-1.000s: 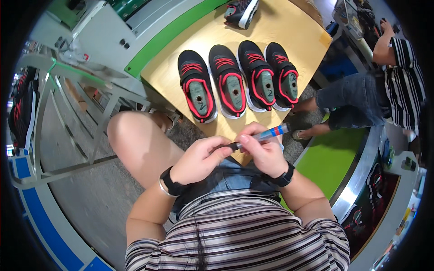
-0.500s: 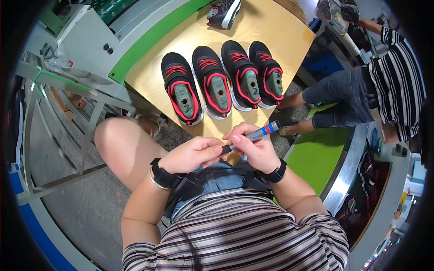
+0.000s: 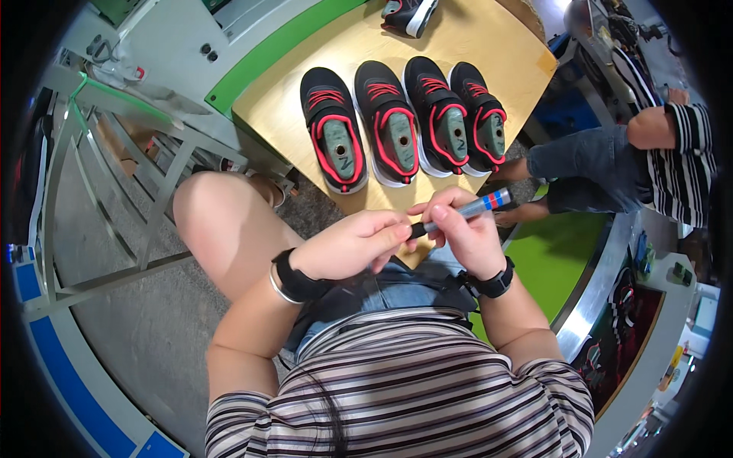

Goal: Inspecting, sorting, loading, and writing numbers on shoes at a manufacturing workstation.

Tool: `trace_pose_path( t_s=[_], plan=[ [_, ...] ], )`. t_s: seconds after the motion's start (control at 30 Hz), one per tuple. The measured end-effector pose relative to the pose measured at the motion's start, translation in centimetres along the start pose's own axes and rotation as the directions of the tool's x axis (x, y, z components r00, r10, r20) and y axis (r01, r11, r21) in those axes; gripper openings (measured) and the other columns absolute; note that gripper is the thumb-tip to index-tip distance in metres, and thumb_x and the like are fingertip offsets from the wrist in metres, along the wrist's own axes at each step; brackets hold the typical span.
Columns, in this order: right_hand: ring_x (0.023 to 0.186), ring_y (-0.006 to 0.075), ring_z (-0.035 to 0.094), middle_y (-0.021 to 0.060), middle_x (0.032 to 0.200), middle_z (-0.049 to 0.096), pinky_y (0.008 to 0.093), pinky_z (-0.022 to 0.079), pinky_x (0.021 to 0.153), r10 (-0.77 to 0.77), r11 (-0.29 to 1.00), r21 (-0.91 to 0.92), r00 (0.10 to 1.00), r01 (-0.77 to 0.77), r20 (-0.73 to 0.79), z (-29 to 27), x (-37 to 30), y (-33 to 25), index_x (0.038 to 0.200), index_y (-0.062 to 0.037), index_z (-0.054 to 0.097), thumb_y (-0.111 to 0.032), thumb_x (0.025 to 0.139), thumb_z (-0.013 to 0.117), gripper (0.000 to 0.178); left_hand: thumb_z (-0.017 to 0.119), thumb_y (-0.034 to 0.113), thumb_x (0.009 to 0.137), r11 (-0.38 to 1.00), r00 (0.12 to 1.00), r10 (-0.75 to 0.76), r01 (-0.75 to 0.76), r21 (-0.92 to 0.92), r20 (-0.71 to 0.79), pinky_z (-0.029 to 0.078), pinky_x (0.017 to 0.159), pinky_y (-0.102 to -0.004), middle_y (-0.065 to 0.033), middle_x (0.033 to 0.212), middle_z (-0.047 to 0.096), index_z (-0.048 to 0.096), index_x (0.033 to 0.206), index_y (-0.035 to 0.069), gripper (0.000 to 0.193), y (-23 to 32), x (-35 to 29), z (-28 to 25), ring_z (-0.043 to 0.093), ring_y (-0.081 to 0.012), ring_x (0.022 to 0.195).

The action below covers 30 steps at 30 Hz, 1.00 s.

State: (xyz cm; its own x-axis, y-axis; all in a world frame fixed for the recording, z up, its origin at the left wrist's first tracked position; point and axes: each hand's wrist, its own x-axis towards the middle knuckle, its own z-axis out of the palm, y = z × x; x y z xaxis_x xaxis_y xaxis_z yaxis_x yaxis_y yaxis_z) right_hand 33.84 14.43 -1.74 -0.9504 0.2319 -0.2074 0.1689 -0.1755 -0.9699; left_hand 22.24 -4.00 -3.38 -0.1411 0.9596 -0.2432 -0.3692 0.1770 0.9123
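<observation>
My right hand (image 3: 469, 233) grips a silver marker pen (image 3: 467, 214) with red and blue bands, slanting up to the right. My left hand (image 3: 355, 243) is closed, thumb and fingers pinched at the pen's black end; whether a loose cap sits there I cannot tell. Beyond my hands, several black shoes (image 3: 385, 122) with red laces and red collar trim stand in a row on a light wooden table (image 3: 275, 99). Inside each is a green shoe last (image 3: 398, 139) with a round hole and a dark mark.
Another shoe (image 3: 410, 15) lies at the table's far edge. At the right, a person in a striped top (image 3: 679, 175) is beside a bright green surface (image 3: 553, 252). A grey metal frame (image 3: 156, 202) stands left. More shoes (image 3: 611, 343) sit in a tray at lower right.
Both hands and the marker pen appear slightly further right and up. The shoes and table have shifted right and up in view. The person at the right has changed arm position.
</observation>
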Motion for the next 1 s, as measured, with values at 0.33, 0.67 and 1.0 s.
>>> trace_pose_path(
  t_s=[0.33,0.67,1.0],
  plan=[
    [0.058,0.004,0.055,-0.0001,0.072,0.062,0.0194,0.039,0.049,0.05,0.998,-0.022,0.99,-0.053,-0.133,1.0,0.4,-1.1,0.086,-0.006,0.061,-0.025,0.098,0.061,0.022,0.05,0.028,0.103,0.915,0.95,0.242,-0.155,0.374,-0.198,0.049,0.078,-0.0397,-0.0262,0.095,0.065,0.057,0.112,-0.005,0.035,0.6,0.2,2.2,0.064,-0.0389,0.089],
    [0.073,0.015,0.06,0.0061,0.075,0.06,0.0267,0.046,0.066,-0.351,0.91,0.104,0.879,0.402,-0.323,-2.5,2.0,-7.1,0.097,-0.0025,0.057,-0.031,0.106,0.042,0.034,0.043,0.03,0.108,0.997,0.999,-0.047,0.048,-0.054,0.028,0.04,0.063,-0.0208,0.0024,0.077,0.051,0.054,0.092,0.006,0.031,-1.6,0.1,0.1,0.047,-0.0052,0.066],
    [0.069,0.0093,0.061,0.0041,0.077,0.063,0.0245,0.052,0.066,-0.336,0.942,-0.107,0.896,0.318,-0.291,0.5,5.9,1.5,0.099,-0.0022,0.061,-0.008,0.096,0.065,0.007,0.049,0.027,0.104,0.777,0.864,0.447,-0.247,0.579,-0.231,0.034,0.108,-0.0385,-0.0169,0.129,0.041,0.057,0.105,0.002,0.026,-3.9,2.2,-0.5,0.041,-0.0315,0.124]
  ],
)
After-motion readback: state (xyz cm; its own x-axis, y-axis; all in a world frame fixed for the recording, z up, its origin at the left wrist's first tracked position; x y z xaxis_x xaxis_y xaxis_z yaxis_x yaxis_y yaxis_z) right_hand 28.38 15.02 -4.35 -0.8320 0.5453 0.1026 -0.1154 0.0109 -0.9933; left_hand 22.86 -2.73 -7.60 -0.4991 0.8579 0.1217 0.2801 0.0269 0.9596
